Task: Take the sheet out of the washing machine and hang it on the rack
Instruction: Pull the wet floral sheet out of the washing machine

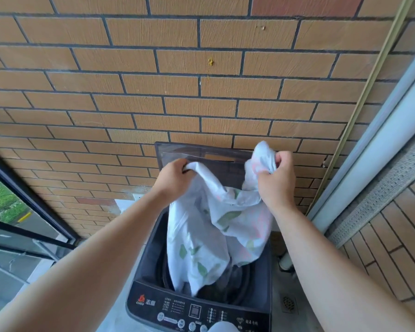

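Lifting is the step in hand: we have the sheet (209,236) bunched in both fists above the open washing machine (151,259). The left hand (175,174) is clamped on a fold at about eleven o'clock of the drum (235,283), and the right hand (277,178) is clamped on another wad at one o'clock, in front of the raised lid (201,154). The cloth's lower part hangs down into the drum toward six o'clock. To do this well, we judge we should raise both hands straight up until the tail clears the drum without snagging. Then we gather the slack so no corner drags on the floor (302,288). Wet cloth is likely heavy, so firm grips matter. No rack shows from here
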Demonstrator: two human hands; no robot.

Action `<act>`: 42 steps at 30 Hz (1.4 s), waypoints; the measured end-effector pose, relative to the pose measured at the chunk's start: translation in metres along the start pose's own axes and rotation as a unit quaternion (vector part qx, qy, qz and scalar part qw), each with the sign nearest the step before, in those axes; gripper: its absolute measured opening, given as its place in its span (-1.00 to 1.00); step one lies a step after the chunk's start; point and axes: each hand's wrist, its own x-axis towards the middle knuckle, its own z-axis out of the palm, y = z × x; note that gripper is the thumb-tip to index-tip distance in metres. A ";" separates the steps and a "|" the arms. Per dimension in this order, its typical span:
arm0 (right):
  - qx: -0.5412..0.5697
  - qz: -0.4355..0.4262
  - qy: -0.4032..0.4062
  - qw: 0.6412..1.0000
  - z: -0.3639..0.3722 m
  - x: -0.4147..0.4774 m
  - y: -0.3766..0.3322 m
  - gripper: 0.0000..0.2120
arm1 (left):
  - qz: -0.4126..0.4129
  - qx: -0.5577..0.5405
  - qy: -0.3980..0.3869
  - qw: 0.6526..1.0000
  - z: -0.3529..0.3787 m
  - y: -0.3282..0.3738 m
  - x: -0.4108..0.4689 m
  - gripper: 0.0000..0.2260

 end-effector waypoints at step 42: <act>0.218 0.103 -0.143 0.960 -0.026 0.027 -0.066 -0.65 | 0.017 -0.169 -0.105 0.980 0.036 -0.001 -0.019 -0.64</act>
